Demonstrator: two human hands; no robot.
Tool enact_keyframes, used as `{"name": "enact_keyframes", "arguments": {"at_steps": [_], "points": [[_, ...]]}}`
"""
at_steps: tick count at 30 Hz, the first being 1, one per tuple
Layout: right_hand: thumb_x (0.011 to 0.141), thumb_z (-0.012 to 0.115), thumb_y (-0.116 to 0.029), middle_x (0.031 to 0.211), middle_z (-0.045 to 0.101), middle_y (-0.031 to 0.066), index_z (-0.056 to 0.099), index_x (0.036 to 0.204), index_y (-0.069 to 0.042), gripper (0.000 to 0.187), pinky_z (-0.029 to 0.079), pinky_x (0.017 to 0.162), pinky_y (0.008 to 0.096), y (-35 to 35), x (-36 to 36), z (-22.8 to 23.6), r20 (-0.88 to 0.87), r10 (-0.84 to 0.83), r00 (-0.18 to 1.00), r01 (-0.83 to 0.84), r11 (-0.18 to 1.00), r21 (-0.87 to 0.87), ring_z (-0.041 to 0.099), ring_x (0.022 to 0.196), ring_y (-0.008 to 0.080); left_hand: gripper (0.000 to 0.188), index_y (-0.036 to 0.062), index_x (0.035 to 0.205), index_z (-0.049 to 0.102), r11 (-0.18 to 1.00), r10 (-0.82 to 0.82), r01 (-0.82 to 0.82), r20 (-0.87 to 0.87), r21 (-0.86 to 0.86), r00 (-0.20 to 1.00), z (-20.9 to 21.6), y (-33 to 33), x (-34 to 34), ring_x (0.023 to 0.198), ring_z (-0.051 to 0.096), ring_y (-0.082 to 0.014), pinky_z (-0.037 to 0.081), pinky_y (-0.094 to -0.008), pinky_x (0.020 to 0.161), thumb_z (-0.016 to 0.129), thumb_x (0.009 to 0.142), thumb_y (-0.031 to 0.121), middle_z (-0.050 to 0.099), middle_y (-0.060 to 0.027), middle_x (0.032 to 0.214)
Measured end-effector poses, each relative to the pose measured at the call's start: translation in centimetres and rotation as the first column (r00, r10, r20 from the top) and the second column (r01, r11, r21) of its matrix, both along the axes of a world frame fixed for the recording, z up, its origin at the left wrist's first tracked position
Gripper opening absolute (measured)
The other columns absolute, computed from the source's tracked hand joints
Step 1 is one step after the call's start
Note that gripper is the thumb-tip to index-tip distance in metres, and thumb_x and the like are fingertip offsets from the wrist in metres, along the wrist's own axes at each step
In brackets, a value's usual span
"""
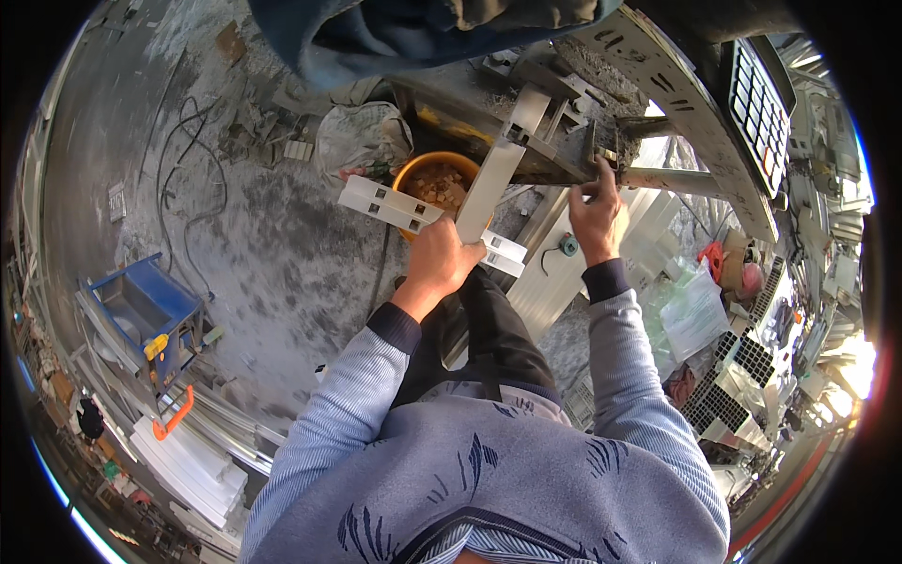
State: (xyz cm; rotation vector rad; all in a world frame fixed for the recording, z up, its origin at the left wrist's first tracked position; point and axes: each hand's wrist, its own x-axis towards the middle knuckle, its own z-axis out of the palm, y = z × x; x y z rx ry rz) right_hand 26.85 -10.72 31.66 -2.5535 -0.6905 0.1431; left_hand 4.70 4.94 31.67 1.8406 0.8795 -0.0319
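My left hand (pixel 440 258) is closed around the near end of a pale flat metal bar (pixel 490 183). The bar slants up and away, its far end at a metal machine fixture (pixel 554 117). Crossing below it, beside an orange bucket (pixel 437 158) of small scrap pieces, is a second pale bar with square holes (pixel 385 205); whether my left hand also touches this one is hidden. My right hand (pixel 598 214) is at the right side of the fixture, fingers curled and index finger raised to a small part there. What they pinch is too small to make out.
A metal plate with dark marks (pixel 672 89) and a keypad panel (pixel 759 113) stand at the upper right. A tape measure (pixel 567 246) lies right of my legs. Left are a blue metal stand (pixel 150 305), an orange-handled tool (pixel 174 414) and a loose cable (pixel 188 211).
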Motion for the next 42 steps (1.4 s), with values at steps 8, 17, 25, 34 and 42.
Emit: {"name": "enact_keyframes", "arguments": {"at_steps": [8,17,25,34,42], "points": [[0.095,0.069,-0.024,0.112,0.071,0.015,0.047,0.139,0.009,0.059,0.057,0.087,0.0333,6.8,-5.0,-1.0,-0.835,0.292,0.467,0.424,0.755,0.501,0.069,0.102,0.0224,0.042,-0.0059,0.106,0.065,1.0,0.023,-0.025,-0.099,-0.018,0.995,1.0,0.1,0.3,0.097,0.067,-0.0493,0.054,-0.0515,0.085,0.071,0.079,0.026,0.071,-0.0298,0.097],[0.095,0.072,-0.02,0.099,0.069,0.0103,0.063,0.111,-0.003,0.025,0.06,0.076,0.04,11.2,-4.6,-2.3,-0.912,0.401,0.084,0.729,0.599,0.33,0.07,0.087,0.0243,0.051,-0.0085,0.104,0.066,0.995,-0.094,0.095,-0.025,0.021,0.995,0.1,1.0,0.2,0.091,0.07,-0.0484,0.057,-0.0503,0.081,0.081,0.076,0.032,0.072,-0.0306,0.092],[0.092,0.076,-0.019,0.088,0.068,0.0058,0.063,0.106,-0.008,0.022,0.062,0.069,0.0385,11.3,-4.6,-2.5,-0.888,0.454,0.08,0.709,0.6,0.371,0.069,0.077,0.019,0.049,-0.0055,0.115,0.062,0.906,-0.103,0.086,-0.018,-0.414,0.995,-0.6,2.5,1.5,0.075,0.074,-0.0259,0.058,-0.0368,0.071,0.079,0.077,0.02,0.074,-0.0174,0.091],[0.094,0.071,-0.021,0.083,0.065,0.0106,0.064,0.102,-0.003,0.021,0.057,0.067,0.0418,11.6,-4.6,-2.7,-0.902,0.416,0.117,0.712,0.598,0.368,0.065,0.071,0.0262,0.046,-0.0057,0.113,0.061,0.884,-0.04,0.071,0.077,-0.462,0.996,-1.9,1.9,1.3,0.077,0.072,-0.0278,0.056,-0.0373,0.071,0.075,0.076,0.016,0.072,-0.018,0.089],[0.095,0.069,-0.021,0.08,0.064,0.0098,0.064,0.099,-0.004,0.018,0.056,0.068,0.0393,11.8,-4.9,-2.4,-0.906,0.394,0.155,0.711,0.592,0.379,0.063,0.072,0.0238,0.041,-0.0044,0.11,0.057,0.944,-0.032,0.073,0.13,-0.321,0.991,-1.8,1.6,1.2,0.062,0.068,-0.0201,0.054,-0.0329,0.056,0.073,0.077,0.012,0.069,-0.0143,0.078]]}}
